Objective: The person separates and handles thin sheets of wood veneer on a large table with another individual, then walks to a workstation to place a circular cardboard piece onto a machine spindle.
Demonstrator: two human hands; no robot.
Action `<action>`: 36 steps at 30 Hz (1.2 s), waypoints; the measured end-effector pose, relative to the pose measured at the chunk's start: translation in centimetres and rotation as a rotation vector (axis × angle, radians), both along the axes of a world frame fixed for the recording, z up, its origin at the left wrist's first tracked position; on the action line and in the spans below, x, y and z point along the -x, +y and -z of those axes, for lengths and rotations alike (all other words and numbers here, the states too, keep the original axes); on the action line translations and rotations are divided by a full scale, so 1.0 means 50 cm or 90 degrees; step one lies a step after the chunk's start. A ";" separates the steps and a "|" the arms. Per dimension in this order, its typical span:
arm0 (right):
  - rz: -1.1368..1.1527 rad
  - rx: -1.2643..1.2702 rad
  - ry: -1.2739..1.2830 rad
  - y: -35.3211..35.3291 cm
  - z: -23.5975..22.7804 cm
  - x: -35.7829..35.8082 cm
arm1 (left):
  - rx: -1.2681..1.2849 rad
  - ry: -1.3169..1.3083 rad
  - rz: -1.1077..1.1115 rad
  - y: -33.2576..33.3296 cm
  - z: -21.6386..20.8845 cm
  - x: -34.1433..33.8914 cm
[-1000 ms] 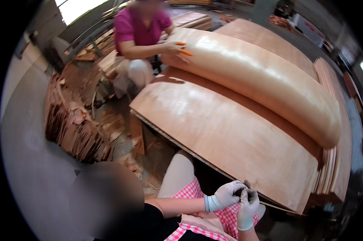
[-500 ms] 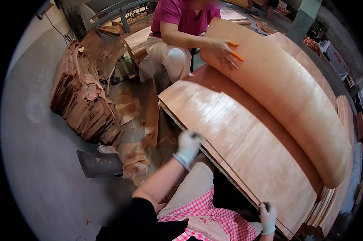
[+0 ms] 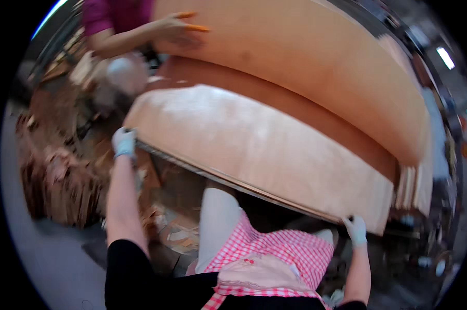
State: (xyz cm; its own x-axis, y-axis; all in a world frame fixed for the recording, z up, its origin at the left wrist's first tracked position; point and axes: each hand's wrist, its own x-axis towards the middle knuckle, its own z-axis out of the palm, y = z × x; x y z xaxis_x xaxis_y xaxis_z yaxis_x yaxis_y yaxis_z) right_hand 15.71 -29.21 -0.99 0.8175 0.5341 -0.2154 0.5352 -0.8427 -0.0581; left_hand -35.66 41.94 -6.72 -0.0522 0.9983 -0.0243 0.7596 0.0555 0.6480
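A pale wood veneer sheet (image 3: 254, 139) lies before me on a stack, its near edge running from left to right. My left hand (image 3: 124, 141), in a white glove, is closed on the sheet's left corner. Near the right end of that edge, my gloved right hand (image 3: 355, 230) pinches the sheet, fingertips partly hidden. Behind it a larger wood sheet (image 3: 306, 67) is curled upward, showing a darker brown layer (image 3: 275, 95) beneath. A co-worker's hand (image 3: 179, 32), with orange finger covers, lies against the curled sheet.
A tall pile of rough brown veneer scraps (image 3: 63, 181) stands on the floor at left. Torn pieces (image 3: 179, 235) lie beside my legs. The co-worker sits at the far left. More stacked sheets (image 3: 414, 191) stick out at right.
My left hand has moved left along the near edge to the corner. My right hand stays near the right end. The view has turned, so the sheets now lie more crosswise.
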 end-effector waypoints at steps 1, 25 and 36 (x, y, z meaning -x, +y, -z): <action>0.009 0.014 0.026 0.030 0.018 -0.006 | -0.009 0.018 0.004 0.003 -0.010 0.023; 0.153 -0.005 0.025 -0.327 -0.007 -0.226 | -0.149 0.235 0.798 -0.934 -0.021 -0.735; 0.696 -0.314 -0.137 -0.424 0.079 -0.270 | -0.131 0.139 0.757 -0.959 -0.050 -0.742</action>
